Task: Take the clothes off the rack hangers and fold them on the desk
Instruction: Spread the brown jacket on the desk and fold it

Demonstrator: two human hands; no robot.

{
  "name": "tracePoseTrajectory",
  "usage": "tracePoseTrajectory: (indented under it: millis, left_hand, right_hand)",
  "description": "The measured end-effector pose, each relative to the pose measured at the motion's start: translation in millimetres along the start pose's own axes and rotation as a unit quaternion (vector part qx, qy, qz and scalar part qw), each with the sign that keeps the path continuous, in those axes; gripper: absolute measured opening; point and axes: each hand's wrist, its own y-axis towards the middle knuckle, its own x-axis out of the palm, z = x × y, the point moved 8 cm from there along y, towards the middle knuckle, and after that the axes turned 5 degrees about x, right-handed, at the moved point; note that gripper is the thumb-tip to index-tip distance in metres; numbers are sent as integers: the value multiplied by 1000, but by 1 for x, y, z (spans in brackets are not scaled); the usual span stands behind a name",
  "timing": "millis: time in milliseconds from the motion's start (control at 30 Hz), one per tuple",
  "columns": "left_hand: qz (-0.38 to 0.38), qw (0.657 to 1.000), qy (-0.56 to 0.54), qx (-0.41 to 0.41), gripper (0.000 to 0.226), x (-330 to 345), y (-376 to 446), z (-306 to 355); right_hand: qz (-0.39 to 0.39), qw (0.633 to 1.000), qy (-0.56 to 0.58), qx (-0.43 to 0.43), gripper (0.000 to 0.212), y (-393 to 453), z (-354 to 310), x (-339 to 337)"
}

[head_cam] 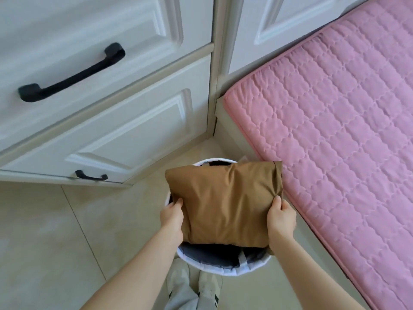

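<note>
A folded brown garment [225, 202] hangs level above a round white basket [223, 270] on the floor. My left hand [172, 217] grips its left edge, thumb on top. My right hand [281, 217] pinches its right edge, thumb on top and fingers underneath. Dark and grey clothes [214, 256] lie inside the basket, mostly hidden by the brown garment. No rack or hangers show in this view.
White drawers with black handles [71, 73] fill the upper left. A pink quilted mattress [335, 130] runs along the right. Pale floor tiles [55, 242] spread at lower left. My feet [196, 285] stand just before the basket.
</note>
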Motion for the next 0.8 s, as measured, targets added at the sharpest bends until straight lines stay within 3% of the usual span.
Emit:
tracePoseTrajectory:
  millis: [100, 200, 267, 467, 633, 800]
  left_hand:
    - [3, 999, 38, 19, 32, 8, 9, -6]
    - [3, 993, 112, 45, 32, 8, 20, -10]
    - [1, 987, 153, 50, 31, 6, 28, -13]
    - [5, 968, 243, 62, 32, 9, 52, -14]
    - [25, 932, 354, 74, 35, 22, 76, -16]
    - [49, 923, 375, 68, 36, 36, 110, -27]
  right_hand:
    - [6, 989, -143, -37, 31, -1, -5, 20]
    - [-30, 915, -392, -95, 19, -7, -10, 44]
    - [-50, 885, -449, -109, 19, -6, -8, 52]
    - [-41, 951, -305, -40, 39, 24, 16, 55]
    - [-20, 957, -287, -33, 39, 47, 26, 63]
    - [-33, 963, -267, -3, 33, 81, 35, 93]
